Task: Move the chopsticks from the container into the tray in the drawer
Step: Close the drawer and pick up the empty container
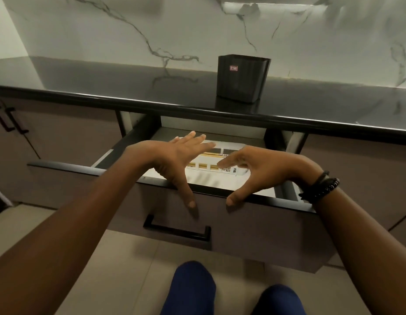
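Wooden chopsticks lie left-right in white tray, under and between both hands. Left hand spread flat, right hand open-curled, nearer them; both empty.

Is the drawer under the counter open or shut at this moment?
Open. The drawer is pulled out from under the counter, so the white tray inside is visible, with both hands above it.

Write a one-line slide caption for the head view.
Both open hands, left hand and right hand, over the open drawer, chopsticks in its tray; black container on the counter.
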`<state>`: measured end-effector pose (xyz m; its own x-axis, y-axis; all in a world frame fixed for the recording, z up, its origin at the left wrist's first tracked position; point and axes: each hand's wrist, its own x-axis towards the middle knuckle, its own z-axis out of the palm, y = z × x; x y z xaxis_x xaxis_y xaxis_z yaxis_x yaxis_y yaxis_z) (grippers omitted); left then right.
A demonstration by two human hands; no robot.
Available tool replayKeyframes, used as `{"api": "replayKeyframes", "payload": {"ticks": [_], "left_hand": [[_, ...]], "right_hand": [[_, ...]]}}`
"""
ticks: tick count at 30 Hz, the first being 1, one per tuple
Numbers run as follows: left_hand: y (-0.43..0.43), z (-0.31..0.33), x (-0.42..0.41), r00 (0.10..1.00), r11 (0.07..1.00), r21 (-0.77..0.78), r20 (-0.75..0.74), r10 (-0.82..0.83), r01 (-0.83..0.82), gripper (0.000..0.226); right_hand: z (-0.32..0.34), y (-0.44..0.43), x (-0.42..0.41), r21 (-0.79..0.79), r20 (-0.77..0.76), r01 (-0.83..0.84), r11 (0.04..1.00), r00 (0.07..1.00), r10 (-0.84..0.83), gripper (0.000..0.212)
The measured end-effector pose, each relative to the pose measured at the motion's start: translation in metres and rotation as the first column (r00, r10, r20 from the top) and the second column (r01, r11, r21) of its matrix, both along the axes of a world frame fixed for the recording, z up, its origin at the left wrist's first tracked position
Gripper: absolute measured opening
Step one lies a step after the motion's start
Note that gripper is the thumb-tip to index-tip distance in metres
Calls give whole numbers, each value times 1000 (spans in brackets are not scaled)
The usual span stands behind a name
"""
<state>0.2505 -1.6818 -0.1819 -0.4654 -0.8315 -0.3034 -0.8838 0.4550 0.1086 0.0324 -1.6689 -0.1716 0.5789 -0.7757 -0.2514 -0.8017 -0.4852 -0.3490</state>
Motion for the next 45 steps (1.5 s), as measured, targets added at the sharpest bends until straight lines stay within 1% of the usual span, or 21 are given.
{"api": "replayKeyframes", "payload": {"ticks": [3, 7, 10, 12, 14, 17, 18, 20, 24, 26, 29, 34, 36, 37, 38, 39, 40, 41, 42, 43, 45], "left_hand": [[-37, -1, -4, 1000, 996, -82, 16, -19, 21, 138], [-91, -1, -14, 1000, 973, -228, -6, -25, 23, 140], [-129, -3, -26, 1000, 939, -344, -15, -19, 12, 139], [-154, -5, -33, 999, 927, -373, -18, 27, -32, 133], [-174, -7, -41, 996, 907, -412, -26, 81, -85, 124], [-192, -14, -50, 992, 784, -610, -30, 120, -114, 97], [-193, -18, -51, 990, 754, -644, -40, 135, -128, 92], [-196, -26, -51, 984, 733, -659, -69, 166, -170, 92], [-196, -29, -52, 967, 731, -633, -146, 211, -255, 85], [-194, -21, -57, 959, 746, -604, -151, 240, -281, 80], [-192, -10, -66, 950, 781, -550, -87, 298, -296, 83], [-196, 13, -79, 938, 866, -398, 30, 344, -305, 89], [-200, 20, -79, 946, 899, -338, 67, 318, -279, 88], [-203, 21, -77, 955, 914, -313, 58, 290, -258, 86], [-205, 23, -74, 965, 923, -290, 2, 263, -251, 85], [-208, 28, -69, 962, 930, -249, -99, 254, -271, 84], [-211, 35, -62, 933, 931, -183, -236, 271, -316, 84], [-214, 47, -57, 863, 920, -85, -388, 323, -383, 81], [-218, 56, -52, 754, 890, 27, -520, 402, -456, 76], [-224, 62, -47, 612, 842, 142, -626, 484, -520, 73], [-242, 73, -45, 334, 760, 331, -748, 573, -560, 70]], "right_hand": [[0, -33, -5, -77, 18, 54, 996, 998, -52, 101], [-5, -88, -12, -184, 11, 93, 979, 996, -92, 109], [-16, -127, -20, -313, 17, 129, 941, 991, -130, 112], [-26, -150, -25, -419, 36, 151, 895, 988, -150, 106], [-36, -166, -28, -561, 88, 193, 805, 981, -174, 97], [-50, -183, -31, -719, 171, 264, 643, 964, -204, 83], [-55, -185, -31, -739, 189, 279, 613, 959, -209, 81], [-62, -188, -31, -744, 217, 300, 597, 954, -209, 79], [-63, -190, -27, -760, 285, 346, 551, 938, -197, 69], [-57, -191, -22, -740, 309, 382, 554, 924, -225, 70], [-48, -193, -16, -715, 296, 393, 578, 920, -258, 68], [-27, -195, -9, -611, 233, 405, 681, 913, -333, 70], [-23, -193, -13, -490, 257, 414, 767, 909, -327, 69], [-19, -191, -17, -402, 316, 426, 810, 895, -314, 67], [-15, -189, -22, -302, 400, 443, 844, 863, -309, 65], [-8, -188, -26, -176, 491, 459, 871, 808, -327, 64], [-1, -188, -30, -39, 573, 480, 877, 730, -374, 65], [9, -189, -33, 69, 637, 521, 851, 634, -440, 66], [20, -191, -35, 153, 682, 573, 805, 528, -505, 65], [30, -195, -34, 230, 712, 623, 748, 416, -565, 64], [52, -207, -30, 387, 718, 689, 612, 191, -669, 65]]}}
